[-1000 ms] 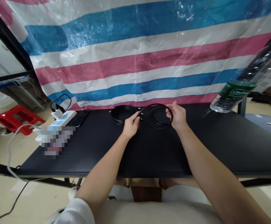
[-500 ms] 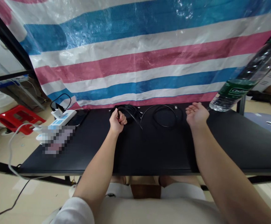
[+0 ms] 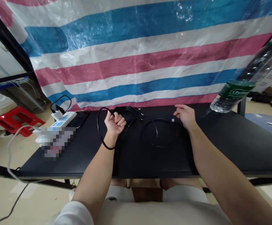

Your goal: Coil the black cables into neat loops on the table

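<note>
**Thin black cable in the left fist, right hand free beside a second loop**

The left hand (image 3: 114,122) is closed in a fist on a black cable (image 3: 98,125), just in front of the bundle (image 3: 126,110) of coiled cables at the back of the surface (image 3: 220,147). From the fist the cable arcs out to the left of the bundle and curves back under the wrist. It seems to run on into the bundle, though black on black makes that hard to trace.

The right hand (image 3: 184,116) is apart from the left, well to the right of the bundle. Its fingers are loosely curled and grip nothing. A white plug (image 3: 173,120) lies just beside its fingertips. That plug ends a loose loop (image 3: 142,132) lying flat to the right of the bundle.

The cable looks light, thin and limp, with enough spring to hold a round curve. It would likely slide through a slack grip and snag on neighbouring coils. The firmest holds look like the hard plug ends, or several turns pinched together.

A power strip (image 3: 64,118) and a phone (image 3: 81,118) sit to the left of the bundle. A water bottle (image 3: 241,84) stands far to its right.
</note>
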`<state>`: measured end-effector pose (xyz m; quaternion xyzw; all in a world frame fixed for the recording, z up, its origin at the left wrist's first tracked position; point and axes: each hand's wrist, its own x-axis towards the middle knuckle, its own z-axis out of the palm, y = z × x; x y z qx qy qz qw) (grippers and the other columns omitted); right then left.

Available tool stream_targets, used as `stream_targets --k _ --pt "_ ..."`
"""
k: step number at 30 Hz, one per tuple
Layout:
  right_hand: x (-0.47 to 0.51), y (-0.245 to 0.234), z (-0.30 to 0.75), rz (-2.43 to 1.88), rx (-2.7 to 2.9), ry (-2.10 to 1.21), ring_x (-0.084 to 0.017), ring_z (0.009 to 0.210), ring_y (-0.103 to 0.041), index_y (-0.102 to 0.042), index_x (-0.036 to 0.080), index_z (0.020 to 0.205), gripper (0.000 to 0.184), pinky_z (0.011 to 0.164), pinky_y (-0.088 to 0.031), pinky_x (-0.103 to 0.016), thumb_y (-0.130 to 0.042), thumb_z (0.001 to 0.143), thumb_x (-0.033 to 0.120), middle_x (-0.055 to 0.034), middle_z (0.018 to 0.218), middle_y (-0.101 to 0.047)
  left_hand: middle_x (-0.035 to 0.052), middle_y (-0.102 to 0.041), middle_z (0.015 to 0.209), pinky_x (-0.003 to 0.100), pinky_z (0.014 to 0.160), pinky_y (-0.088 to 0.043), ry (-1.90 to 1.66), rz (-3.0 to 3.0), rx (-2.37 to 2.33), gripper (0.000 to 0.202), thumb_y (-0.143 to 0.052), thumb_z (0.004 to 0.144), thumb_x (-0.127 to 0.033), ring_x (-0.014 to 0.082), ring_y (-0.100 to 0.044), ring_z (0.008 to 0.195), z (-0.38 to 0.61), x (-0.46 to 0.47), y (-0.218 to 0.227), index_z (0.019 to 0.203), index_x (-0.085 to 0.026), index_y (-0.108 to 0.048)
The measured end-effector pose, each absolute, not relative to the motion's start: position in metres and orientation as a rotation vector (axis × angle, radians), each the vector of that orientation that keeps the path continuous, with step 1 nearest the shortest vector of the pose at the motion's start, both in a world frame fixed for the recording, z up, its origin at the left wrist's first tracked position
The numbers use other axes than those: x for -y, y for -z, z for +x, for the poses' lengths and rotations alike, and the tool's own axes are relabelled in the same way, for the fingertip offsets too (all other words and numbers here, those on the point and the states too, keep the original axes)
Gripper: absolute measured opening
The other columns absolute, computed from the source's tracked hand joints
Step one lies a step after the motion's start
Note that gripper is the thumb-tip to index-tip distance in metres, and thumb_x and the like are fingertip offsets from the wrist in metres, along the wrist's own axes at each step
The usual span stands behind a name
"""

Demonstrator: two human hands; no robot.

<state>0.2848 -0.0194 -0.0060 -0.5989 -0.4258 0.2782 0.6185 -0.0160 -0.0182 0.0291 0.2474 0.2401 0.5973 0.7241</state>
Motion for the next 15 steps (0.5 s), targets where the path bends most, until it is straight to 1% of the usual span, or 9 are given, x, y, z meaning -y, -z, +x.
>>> stream_targets --k 2,4,6,7,9,11,13,15 --pt "0.022 0.003 0.277 -1.456 1.225 -0.569 -0.02 0.07 -0.062 -0.067 0.02 0.074 0.016 0.068 -0.05 -0.034 -0.068 0.058 0.021 -0.0005 0.065 -0.065 -0.0068 -0.017 0.043 0.018 0.034 -0.02 -1.304 0.568 -0.568 0.061 -0.039 0.091 -0.057 0.0048 -0.017 0.033 -0.014 0.017 -0.028 0.046 -0.018 -0.028" --pt "0.027 -0.001 0.266 -1.504 1.552 -0.616 -0.021 0.081 -0.063 -0.07 0.022 0.073 0.024 0.077 -0.05 -0.036 -0.075 0.05 0.02 -0.0015 0.079 -0.07 -0.0075 -0.017 0.043 0.018 0.034 -0.019 -1.305 0.593 -0.607 0.058 -0.046 0.09 -0.055 0.0046 -0.018 0.034 -0.01 0.016 -0.027 0.048 -0.018 -0.03" --pt "0.031 -0.003 0.255 -1.54 1.804 -0.658 -0.022 0.086 -0.063 -0.07 0.024 0.07 0.025 0.081 -0.049 -0.035 -0.079 0.047 0.021 -0.0015 0.085 -0.07 -0.0079 -0.018 0.044 0.018 0.034 -0.02 -1.313 0.627 -0.633 0.054 -0.05 0.09 -0.05 0.0045 -0.019 0.034 -0.007 0.015 -0.026 0.049 -0.018 -0.032" --pt "0.032 -0.004 0.251 -1.557 1.876 -0.652 -0.021 0.084 -0.063 -0.069 0.024 0.067 0.021 0.082 -0.049 -0.034 -0.079 0.048 0.02 -0.0014 0.083 -0.069 -0.0079 -0.019 0.045 0.018 0.035 -0.02 -1.319 0.647 -0.639 0.052 -0.051 0.09 -0.046 0.0046 -0.02 0.035 -0.006 0.015 -0.025 0.05 -0.018 -0.034" --pt "0.032 -0.003 0.246 -1.586 1.921 -0.62 -0.019 0.076 -0.063 -0.064 0.023 0.058 0.011 0.078 -0.05 -0.032 -0.073 0.055 0.018 -0.0007 0.074 -0.067 -0.0077 -0.024 0.046 0.017 0.036 -0.023 -1.348 0.682 -0.637 0.046 -0.053 0.091 -0.038 0.0044 -0.023 0.036 -0.004 0.014 -0.026 0.052 -0.018 -0.038" --pt "0.029 -0.001 0.246 -1.612 1.797 -0.609 -0.016 0.064 -0.06 -0.057 0.023 0.055 0.014 0.071 -0.05 -0.031 -0.066 0.061 0.014 0.0011 0.061 -0.061 -0.0075 -0.027 0.046 0.016 0.037 -0.025 -1.409 0.687 -0.623 0.042 -0.055 0.09 -0.033 0.0042 -0.026 0.037 -0.005 0.013 -0.027 0.054 -0.018 -0.04" --pt "0.023 0.001 0.25 -1.617 1.462 -0.627 -0.014 0.055 -0.056 -0.051 0.023 0.06 0.015 0.062 -0.049 -0.029 -0.062 0.064 0.013 0.0036 0.055 -0.056 -0.0076 -0.026 0.046 0.017 0.038 -0.026 -1.49 0.646 -0.608 0.042 -0.054 0.09 -0.035 0.0046 -0.027 0.038 -0.011 0.009 -0.03 0.055 -0.018 -0.04" --pt "0.018 0.003 0.26 -1.554 1.015 -0.659 -0.012 0.046 -0.051 -0.044 0.024 0.068 0.017 0.05 -0.045 -0.027 -0.058 0.067 0.015 0.0062 0.053 -0.052 -0.008 -0.023 0.045 0.018 0.037 -0.025 -1.587 0.572 -0.607 0.044 -0.05 0.09 -0.043 0.0057 -0.025 0.037 -0.022 0.003 -0.031 0.054 -0.02 -0.039"
